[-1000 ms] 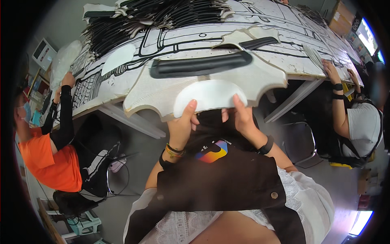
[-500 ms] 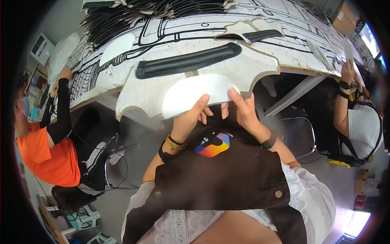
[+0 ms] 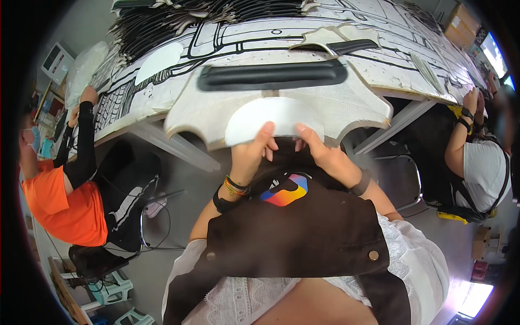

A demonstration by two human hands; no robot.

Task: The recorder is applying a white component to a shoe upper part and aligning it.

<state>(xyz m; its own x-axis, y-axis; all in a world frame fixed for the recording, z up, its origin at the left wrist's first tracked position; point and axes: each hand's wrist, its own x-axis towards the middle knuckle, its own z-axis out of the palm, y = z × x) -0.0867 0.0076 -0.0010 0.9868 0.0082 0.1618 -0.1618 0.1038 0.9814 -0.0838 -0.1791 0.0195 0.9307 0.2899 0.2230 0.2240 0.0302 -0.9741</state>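
A cream fabric panel with scalloped sides is held level in front of me, at the table's near edge. Along its far side runs a black padded strip. On its near middle lies a smooth white half-round piece. My left hand pinches the near edge, thumb pressed on top of the white piece and fingers beneath. My right hand grips the same edge just to the right, its thumb also on the white piece. Part of my fingers is hidden under the panel.
The table, printed with black lines, holds a stack of black-edged pieces, another cream panel and a white oval piece. One person in orange sits at left; another in white sits at right.
The panel has swung from a tilt to nearly level, its right side coming down and its left side up. My right thumb has shifted left, closer to my left thumb.
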